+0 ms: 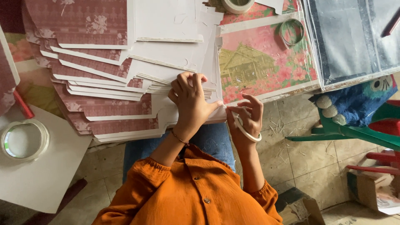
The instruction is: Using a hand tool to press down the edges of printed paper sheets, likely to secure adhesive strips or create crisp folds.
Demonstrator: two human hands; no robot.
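Stack of flat, die-cut cardboard blanks (125,83), white on one face and printed in maroon with pale flowers on the other, fanned out across the lap of a person in an orange buttoned shirt (187,196) and blue jeans (212,139). The left hand (189,102) rests on the near right corner of the stack, fingers curled and pressed down on the top white blank, thumb stretched toward the edge. The right hand (246,118), just right of that corner, pinches a strip of tape at the blank's edge between thumb and forefinger, the other fingers spread; a white tape roll (248,131) hangs around its fingers like a ring. Right of the stack lies a pink printed sheet showing a wooden house and flowers (262,62), with a small clear tape roll (291,31) on it. Beyond the stack's far edge sits another tape roll (237,5). Left of the stack, a large clear tape roll (24,140) lies on a white board (37,183). Farther right of the stack stand a green plastic chair (358,129) bearing a blue soft toy (358,100).
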